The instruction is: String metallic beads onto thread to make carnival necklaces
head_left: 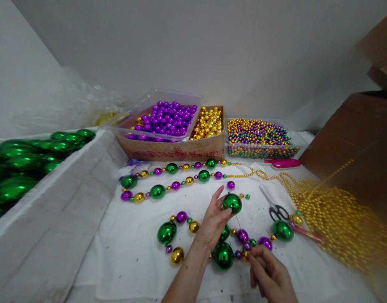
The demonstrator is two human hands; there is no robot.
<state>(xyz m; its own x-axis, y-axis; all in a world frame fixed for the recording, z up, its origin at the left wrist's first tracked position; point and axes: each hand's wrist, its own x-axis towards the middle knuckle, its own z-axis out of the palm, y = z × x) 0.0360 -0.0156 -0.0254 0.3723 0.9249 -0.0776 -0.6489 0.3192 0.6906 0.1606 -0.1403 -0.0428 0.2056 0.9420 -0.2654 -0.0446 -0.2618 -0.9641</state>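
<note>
My left hand (216, 219) grips a large shiny green bead (232, 203) between thumb and fingers, raised over the white cloth. From that bead a thin thread (240, 226) runs down toward my right hand (269, 269), whose fingers are pinched together on it. Below both hands lies a strand of green, purple and gold beads (223, 256), partly covered by my left forearm. Just beyond the held bead are a loose purple bead (230, 185), a small gold bead (242, 195) and a small green bead (247, 196).
A finished-looking bead necklace (157, 192) lies behind. Scissors (277, 210) and a gold bead-chain heap (341, 219) are at right. Behind stand a purple-bead tray (171, 120), a gold-bead carton (168, 149) and a mixed-bead tub (259, 134). A box (95, 181) of green balls stands left.
</note>
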